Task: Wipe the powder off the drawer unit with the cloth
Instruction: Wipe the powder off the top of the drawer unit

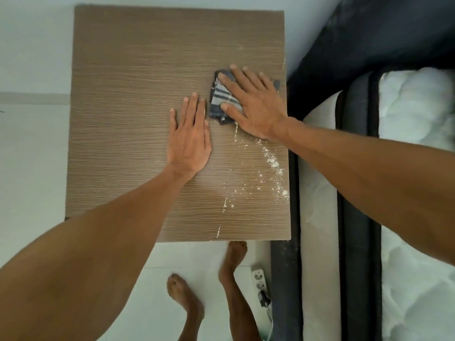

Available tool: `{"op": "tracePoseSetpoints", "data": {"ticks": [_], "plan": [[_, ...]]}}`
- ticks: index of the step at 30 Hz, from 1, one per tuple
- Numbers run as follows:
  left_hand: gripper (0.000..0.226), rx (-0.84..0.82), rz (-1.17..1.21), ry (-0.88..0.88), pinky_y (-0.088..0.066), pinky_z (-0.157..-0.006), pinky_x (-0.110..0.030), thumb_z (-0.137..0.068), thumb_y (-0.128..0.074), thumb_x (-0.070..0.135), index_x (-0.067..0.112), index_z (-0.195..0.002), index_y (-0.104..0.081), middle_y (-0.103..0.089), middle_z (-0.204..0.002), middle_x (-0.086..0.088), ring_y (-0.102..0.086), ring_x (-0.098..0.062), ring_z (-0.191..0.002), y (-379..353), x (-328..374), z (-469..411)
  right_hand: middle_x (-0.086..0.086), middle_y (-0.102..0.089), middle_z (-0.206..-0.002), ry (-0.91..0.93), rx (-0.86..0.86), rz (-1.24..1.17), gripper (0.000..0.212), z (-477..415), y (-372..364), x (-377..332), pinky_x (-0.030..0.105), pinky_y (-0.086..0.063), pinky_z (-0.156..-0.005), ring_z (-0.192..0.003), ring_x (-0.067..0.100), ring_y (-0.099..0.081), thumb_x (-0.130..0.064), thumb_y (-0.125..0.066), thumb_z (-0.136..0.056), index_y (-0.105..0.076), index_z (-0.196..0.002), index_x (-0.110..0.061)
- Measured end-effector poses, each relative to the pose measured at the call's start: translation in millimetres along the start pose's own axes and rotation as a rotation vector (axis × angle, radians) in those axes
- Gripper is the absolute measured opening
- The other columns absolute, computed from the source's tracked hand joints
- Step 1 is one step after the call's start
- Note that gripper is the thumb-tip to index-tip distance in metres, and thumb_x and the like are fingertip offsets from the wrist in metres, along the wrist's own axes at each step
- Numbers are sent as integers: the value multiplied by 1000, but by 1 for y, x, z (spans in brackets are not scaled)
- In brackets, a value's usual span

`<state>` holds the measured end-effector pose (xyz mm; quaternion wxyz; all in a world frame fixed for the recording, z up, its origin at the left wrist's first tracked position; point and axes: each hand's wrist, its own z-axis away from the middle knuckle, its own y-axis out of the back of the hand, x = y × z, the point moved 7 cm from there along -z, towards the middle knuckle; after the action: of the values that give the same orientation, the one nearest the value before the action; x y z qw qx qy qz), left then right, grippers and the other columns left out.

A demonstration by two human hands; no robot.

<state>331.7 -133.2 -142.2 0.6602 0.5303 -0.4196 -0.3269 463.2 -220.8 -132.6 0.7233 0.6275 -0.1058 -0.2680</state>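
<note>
The drawer unit's brown wood-grain top (138, 94) fills the middle of the view. White powder (273, 163) lies scattered along its right side and toward the near edge. A folded dark blue and grey striped cloth (221, 97) rests on the top near the right edge. My right hand (256, 104) presses flat on the cloth with fingers spread, covering most of it. My left hand (189, 136) lies flat and empty on the wood just left of the cloth, fingers together.
A bed with a dark frame (354, 217) and white bedding (418, 267) stands tight against the unit's right side. My bare feet (184, 296) stand on the white tiled floor at the near edge. A white power strip (258, 279) lies on the floor beside the bed.
</note>
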Motion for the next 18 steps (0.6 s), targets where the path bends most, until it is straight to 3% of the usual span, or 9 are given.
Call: {"op": "tracePoseSetpoints", "data": {"ticks": [6,18], "plan": [[51,50,145,-16,-8,-121,-44,-101,-33,19,0,-148,-25,-21,-158,-18,-14,-30,-148,8,-3,-2,7,-17,-163,-2,16,-3,69,62,-25,-47,46,-11,-121,-149,26,-17,-57,-20,-100,-15,-156,-18],[48,-10,115,-142,-12,-118,-47,-103,-24,19,0,-147,-27,-19,-158,-19,-14,-36,-147,9,-8,27,12,-27,-160,127,3,-22,68,176,-67,-146,46,-18,-120,-146,30,-25,-52,-28,-102,-21,-154,-10]]}}
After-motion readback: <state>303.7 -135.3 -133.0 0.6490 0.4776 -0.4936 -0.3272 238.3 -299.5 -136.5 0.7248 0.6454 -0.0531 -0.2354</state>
